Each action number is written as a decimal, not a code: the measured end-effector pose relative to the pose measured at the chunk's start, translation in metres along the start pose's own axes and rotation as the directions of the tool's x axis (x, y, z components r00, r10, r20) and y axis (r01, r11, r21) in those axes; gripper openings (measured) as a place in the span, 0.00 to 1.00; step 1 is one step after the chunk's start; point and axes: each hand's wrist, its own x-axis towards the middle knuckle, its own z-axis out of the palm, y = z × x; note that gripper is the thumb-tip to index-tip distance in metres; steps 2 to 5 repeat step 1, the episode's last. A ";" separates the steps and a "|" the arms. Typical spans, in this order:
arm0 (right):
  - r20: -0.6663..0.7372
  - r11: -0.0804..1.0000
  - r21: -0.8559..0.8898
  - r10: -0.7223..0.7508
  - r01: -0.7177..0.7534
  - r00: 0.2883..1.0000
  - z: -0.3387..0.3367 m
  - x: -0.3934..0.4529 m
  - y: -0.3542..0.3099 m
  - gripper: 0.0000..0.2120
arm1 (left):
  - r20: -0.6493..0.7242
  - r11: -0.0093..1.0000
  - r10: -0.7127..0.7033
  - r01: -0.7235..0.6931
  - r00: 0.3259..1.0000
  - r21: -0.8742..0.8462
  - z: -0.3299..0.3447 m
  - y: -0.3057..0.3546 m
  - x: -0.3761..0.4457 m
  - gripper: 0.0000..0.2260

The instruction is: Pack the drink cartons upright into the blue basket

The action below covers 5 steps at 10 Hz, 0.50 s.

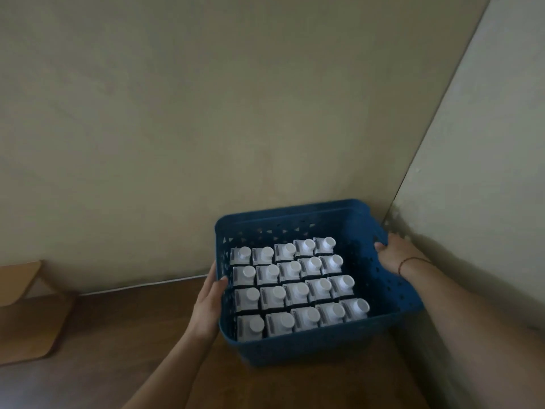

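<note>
While both hands (pixel 208 305) (pixel 393 256) grip blue basket (pixel 309 346) rims, right wall (pixel 486 172) crowds basket.

The blue basket (pixel 298 346) stands in the far right corner of the tabletop (pixel 118 335), close to the back wall (pixel 206 113) and the right wall (pixel 486 172). Between the basket and the right wall only a narrow gap is free, and the right hand (pixel 395 256) fills it. Inside the basket, the drink cartons (pixel 295 286) stand tightly in rows; a strip stays free along its right side. The tabletop to the left is open up to a wooden board (pixel 26 314) at the left edge.
</note>
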 end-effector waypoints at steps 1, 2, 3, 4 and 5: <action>-0.112 0.998 0.055 -0.011 0.017 0.994 -0.009 -0.019 0.001 0.31 | -0.026 0.991 -0.040 0.042 0.999 0.123 -0.002 -0.003 -0.036 0.25; -0.112 0.998 0.055 -0.011 0.017 0.994 -0.009 -0.019 0.001 0.31 | -0.026 0.991 -0.040 0.042 0.999 0.123 -0.002 -0.003 -0.036 0.25; -0.112 0.998 0.055 -0.011 0.017 0.994 -0.009 -0.019 0.001 0.31 | -0.026 0.991 -0.040 0.042 0.999 0.123 -0.002 -0.003 -0.036 0.25; -0.112 0.998 0.055 -0.011 0.017 0.994 -0.009 -0.019 0.001 0.31 | -0.026 0.991 -0.040 0.042 0.999 0.123 -0.002 -0.003 -0.036 0.25; -0.112 0.998 0.055 -0.011 0.017 0.994 -0.009 -0.019 0.001 0.31 | -0.026 0.991 -0.040 0.042 0.999 0.123 -0.002 -0.003 -0.036 0.25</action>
